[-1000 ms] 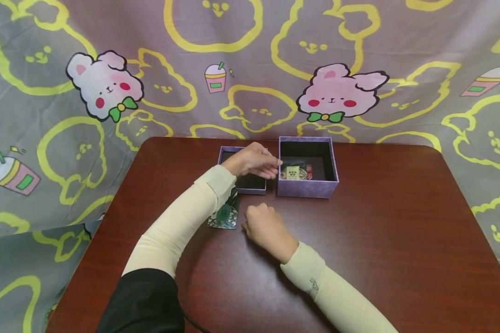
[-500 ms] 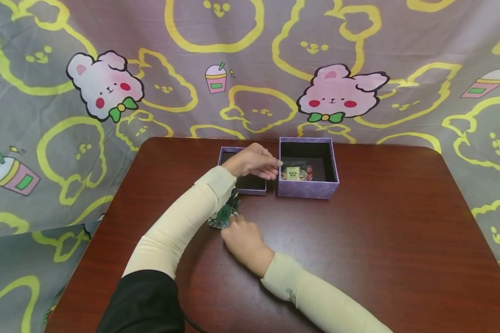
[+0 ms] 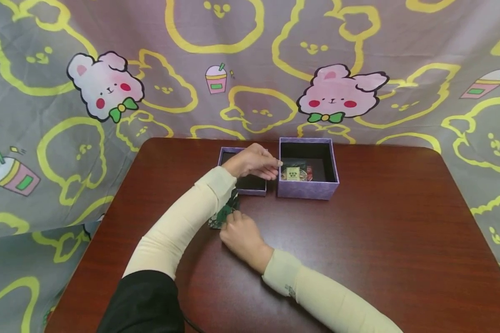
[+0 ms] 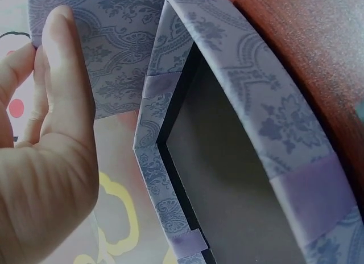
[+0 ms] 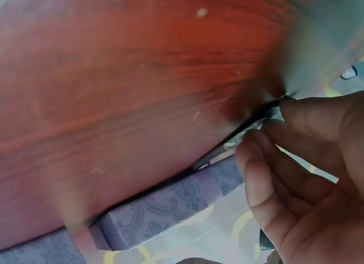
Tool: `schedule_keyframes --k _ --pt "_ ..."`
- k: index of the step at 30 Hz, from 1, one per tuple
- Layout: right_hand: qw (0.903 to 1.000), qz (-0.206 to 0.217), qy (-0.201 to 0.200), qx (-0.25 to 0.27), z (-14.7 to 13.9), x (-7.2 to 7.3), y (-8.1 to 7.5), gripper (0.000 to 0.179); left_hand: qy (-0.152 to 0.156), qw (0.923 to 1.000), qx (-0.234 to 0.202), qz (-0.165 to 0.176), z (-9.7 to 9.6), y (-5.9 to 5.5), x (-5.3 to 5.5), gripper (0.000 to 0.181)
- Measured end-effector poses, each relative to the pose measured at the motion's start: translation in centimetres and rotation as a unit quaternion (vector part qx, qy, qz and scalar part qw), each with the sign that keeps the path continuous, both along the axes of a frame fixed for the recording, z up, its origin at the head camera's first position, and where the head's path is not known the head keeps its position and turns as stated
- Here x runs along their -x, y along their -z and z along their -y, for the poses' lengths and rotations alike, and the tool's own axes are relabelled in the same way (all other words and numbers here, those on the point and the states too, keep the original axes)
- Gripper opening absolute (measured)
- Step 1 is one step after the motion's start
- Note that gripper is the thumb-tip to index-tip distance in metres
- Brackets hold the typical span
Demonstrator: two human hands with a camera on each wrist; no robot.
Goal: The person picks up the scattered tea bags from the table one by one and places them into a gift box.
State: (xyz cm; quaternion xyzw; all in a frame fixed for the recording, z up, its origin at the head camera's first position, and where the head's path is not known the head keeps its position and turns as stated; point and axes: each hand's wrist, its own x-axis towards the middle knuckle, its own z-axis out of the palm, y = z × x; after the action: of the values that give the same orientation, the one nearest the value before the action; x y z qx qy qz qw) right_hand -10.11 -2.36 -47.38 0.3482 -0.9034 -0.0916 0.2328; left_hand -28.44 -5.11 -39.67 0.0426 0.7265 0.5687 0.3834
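Observation:
My left hand [image 3: 255, 161] reaches over the shallow box lid [image 3: 252, 191] to the left wall of a purple patterned box [image 3: 306, 190]. Its thumb tip meets the rim while the fingers lie along the outer wall, pinching it, as the left wrist view [image 4: 60, 65] also shows. Nearer me, my right hand [image 3: 242, 238] pinches the near edge of a flat dark green packet [image 3: 222, 216], partly covered by the left sleeve. In the right wrist view, the thumb and fingertips [image 5: 256, 161] meet low at the table. Inside the box lie a packet with a pale label [image 3: 293, 174] and something red.
A brown wooden table [image 3: 379, 240] carries everything. Behind it hangs a grey curtain [image 3: 250, 69] with yellow outlines and rabbit faces. The lid and box stand side by side near the table's back edge, a narrow gap between them.
My right hand has moved left from the table onto the near edge of the green packet and now pinches it. The left hand stays at the box wall.

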Motion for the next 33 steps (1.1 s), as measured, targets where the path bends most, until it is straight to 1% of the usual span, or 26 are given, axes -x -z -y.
schedule_keyframes --k 3,9,11,15,18,22,27,29,30,32,33 --pt "0.9999 -0.01 -0.009 -0.007 -0.1 0.0 0.0 0.022 0.0 1.0 0.0 -0.005 -0.1 -0.1 0.0 0.022" --pt "0.9986 -0.03 -0.036 -0.025 -0.3 0.0 0.1 0.028 -0.006 1.0 -0.004 0.001 -0.2 -0.3 -0.1 0.02" --pt "0.9981 -0.037 -0.044 -0.021 -0.3 0.2 0.2 0.03 -0.007 1.0 -0.006 0.003 -0.2 -0.3 -0.1 0.02" --pt "0.9967 -0.053 -0.062 0.002 -0.5 0.6 0.6 0.029 -0.007 1.0 -0.006 0.002 -0.3 -0.1 -0.1 0.02" --pt "0.9968 -0.053 -0.058 0.017 -0.7 0.9 0.7 0.026 -0.006 1.0 -0.007 0.001 -0.3 0.1 -0.1 0.02" --pt "0.9973 -0.049 -0.038 0.038 -1.1 1.3 0.4 0.026 -0.007 1.0 -0.005 -0.001 -0.2 0.1 -0.1 0.02" --pt "0.9957 -0.053 -0.015 0.075 -1.3 1.1 0.0 0.03 -0.005 1.0 -0.002 -0.005 -0.2 0.1 -0.1 0.021" --pt "0.995 -0.044 -0.001 0.09 -1.4 0.8 -0.1 0.027 -0.006 1.0 -0.003 -0.003 -0.2 0.0 -0.1 0.021" --pt "0.9948 -0.032 0.008 0.096 -1.4 0.6 -0.2 0.025 -0.006 1.0 -0.003 -0.002 -0.2 0.0 -0.2 0.021" --pt "0.9928 0.022 0.031 0.114 -1.5 0.2 -0.4 0.02 -0.008 1.0 -0.004 -0.003 -0.2 -0.1 -0.2 0.022" --pt "0.9891 0.059 0.044 0.128 -1.6 0.0 -0.6 0.017 -0.007 1.0 -0.004 -0.004 -0.1 -0.1 -0.2 0.022"
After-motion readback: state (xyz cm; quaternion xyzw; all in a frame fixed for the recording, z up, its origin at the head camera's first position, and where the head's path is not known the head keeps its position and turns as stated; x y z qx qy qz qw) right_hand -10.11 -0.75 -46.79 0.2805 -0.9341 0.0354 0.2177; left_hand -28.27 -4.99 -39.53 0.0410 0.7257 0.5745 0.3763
